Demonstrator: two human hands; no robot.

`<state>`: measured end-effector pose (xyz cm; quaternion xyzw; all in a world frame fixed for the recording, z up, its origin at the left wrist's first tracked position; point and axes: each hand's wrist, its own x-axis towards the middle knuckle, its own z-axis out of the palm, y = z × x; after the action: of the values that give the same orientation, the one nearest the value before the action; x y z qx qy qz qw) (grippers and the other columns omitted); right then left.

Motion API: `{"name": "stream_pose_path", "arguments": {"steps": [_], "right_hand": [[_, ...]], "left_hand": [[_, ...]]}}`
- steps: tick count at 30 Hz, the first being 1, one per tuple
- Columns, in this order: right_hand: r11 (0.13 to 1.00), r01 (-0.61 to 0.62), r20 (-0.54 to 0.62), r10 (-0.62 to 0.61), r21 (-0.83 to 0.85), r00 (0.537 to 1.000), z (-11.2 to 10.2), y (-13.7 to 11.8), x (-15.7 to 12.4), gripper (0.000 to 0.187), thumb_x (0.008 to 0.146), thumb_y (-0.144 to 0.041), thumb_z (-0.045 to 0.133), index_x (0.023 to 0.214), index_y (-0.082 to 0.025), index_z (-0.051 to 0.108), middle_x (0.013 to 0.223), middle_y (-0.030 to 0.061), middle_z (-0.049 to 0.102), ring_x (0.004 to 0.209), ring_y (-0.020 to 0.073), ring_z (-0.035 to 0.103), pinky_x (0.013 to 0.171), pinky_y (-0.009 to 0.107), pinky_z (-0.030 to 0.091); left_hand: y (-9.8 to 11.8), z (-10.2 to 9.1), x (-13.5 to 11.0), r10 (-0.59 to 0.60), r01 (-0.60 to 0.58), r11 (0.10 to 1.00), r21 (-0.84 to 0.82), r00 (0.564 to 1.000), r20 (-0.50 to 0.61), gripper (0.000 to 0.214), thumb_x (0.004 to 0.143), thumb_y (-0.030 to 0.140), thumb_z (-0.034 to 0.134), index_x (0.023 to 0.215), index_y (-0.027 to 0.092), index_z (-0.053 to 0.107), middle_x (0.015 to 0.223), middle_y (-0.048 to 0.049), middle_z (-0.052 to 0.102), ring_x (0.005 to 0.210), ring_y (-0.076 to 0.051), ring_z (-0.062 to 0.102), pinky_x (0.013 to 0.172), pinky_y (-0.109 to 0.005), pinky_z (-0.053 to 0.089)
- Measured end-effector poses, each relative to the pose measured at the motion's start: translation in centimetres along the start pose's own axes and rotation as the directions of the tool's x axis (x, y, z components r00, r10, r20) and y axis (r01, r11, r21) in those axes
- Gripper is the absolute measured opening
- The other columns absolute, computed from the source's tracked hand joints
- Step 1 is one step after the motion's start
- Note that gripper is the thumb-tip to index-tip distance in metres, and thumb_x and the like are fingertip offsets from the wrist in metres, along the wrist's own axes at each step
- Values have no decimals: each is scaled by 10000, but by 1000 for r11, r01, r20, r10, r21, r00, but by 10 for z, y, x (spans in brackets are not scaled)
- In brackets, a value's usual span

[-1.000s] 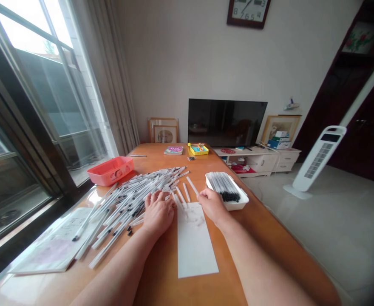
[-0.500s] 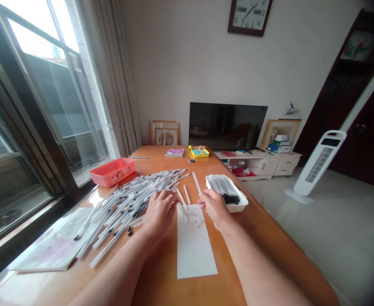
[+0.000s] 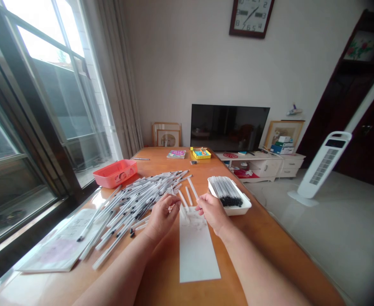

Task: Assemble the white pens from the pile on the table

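My right hand [image 3: 213, 212] pinches the lower end of a whitish translucent pen barrel [image 3: 192, 187], which points up and to the left. Opposite it, my left hand [image 3: 163, 214] has thumb and fingers closed together; whatever they hold is too small to make out. Between the hands, several loose clear tubes [image 3: 188, 196] lie at the top of a white sheet of paper [image 3: 199, 259]. A big heap of clear pens with black tips [image 3: 136, 202] spreads left of my left hand. To the right of my right hand stands a white box [image 3: 246, 206] holding a row of black-ended pens [image 3: 225, 189].
A red plastic box [image 3: 115, 174] stands behind the heap. An open notebook [image 3: 58, 250] lies at the left under some pens. Small black caps [image 3: 132, 233] rest near my left wrist. Farther back are a booklet [image 3: 176, 154] and a yellow box [image 3: 201, 154].
The pen barrel in my right hand has tilted further left and come nearer my left hand. My left fingers have turned upward and inward. The view has shifted slightly.
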<state>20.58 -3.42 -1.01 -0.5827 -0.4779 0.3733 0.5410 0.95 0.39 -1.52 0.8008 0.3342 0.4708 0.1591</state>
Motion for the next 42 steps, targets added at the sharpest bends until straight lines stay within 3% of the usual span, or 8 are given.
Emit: {"name": "stream_pose_path", "arguments": {"steps": [5,10,13,18,22,26,34,42], "right_hand": [[1000,-16,27,16,-14,999,4,-3,-4,217,842,-391,561,800,-183,604,694,27,687,570,128,579,527,229,402],[1000,-11,63,12,-11,998,5,-7,-9,216,849,-395,565,805,-187,601,709,22,692,578,121,571,537,229,408],[1000,-1,113,2,-15,994,6,-7,-11,212,851,-393,565,800,-191,602,717,20,693,575,118,568,539,230,413],[997,22,229,-4,-76,973,7,-9,-16,179,838,-359,568,791,-192,613,700,14,692,573,119,571,555,233,430],[980,85,310,-26,-180,950,7,-6,-19,156,822,-326,562,751,-196,613,687,12,690,580,130,573,548,239,421],[956,149,356,-51,-254,933,7,0,-20,141,811,-289,543,729,-200,615,669,6,676,585,136,563,530,237,395],[952,157,379,-47,-264,924,8,-2,-22,133,797,-273,548,727,-197,632,640,-2,660,568,133,554,531,236,387],[956,149,373,-45,-254,927,11,-3,-23,140,809,-287,550,725,-205,625,636,-7,658,553,134,547,531,241,386]], "left_hand": [[-18,5,-1,-162,150,982,-114,982,-99,122,887,235,578,951,204,678,841,-27,636,728,-146,595,689,-275,484],[-24,6,0,-354,278,901,-332,915,-194,563,792,205,674,1338,248,545,1275,-101,594,701,-101,607,675,-273,511],[-20,3,3,-544,382,735,-561,825,-152,650,737,188,734,1354,228,535,1264,-118,615,748,-117,642,716,-284,527],[-15,-12,8,-725,374,359,-855,689,-4,258,702,71,726,936,141,641,895,-65,693,794,-153,694,789,-282,545],[-16,-26,12,-777,317,225,-921,629,27,219,746,10,674,865,160,565,917,-83,706,869,-180,726,814,-291,576],[-18,-32,14,-821,276,158,-948,571,30,273,760,-15,679,892,171,529,973,-96,722,928,-205,738,854,-328,589],[-19,-33,15,-831,263,145,-954,556,27,270,792,-33,641,908,170,508,969,-110,726,910,-214,748,796,-323,618],[-14,-30,14,-814,333,98,-938,569,117,256,775,-8,657,897,180,532,1061,-114,735,956,-203,740,800,-290,602]]}}
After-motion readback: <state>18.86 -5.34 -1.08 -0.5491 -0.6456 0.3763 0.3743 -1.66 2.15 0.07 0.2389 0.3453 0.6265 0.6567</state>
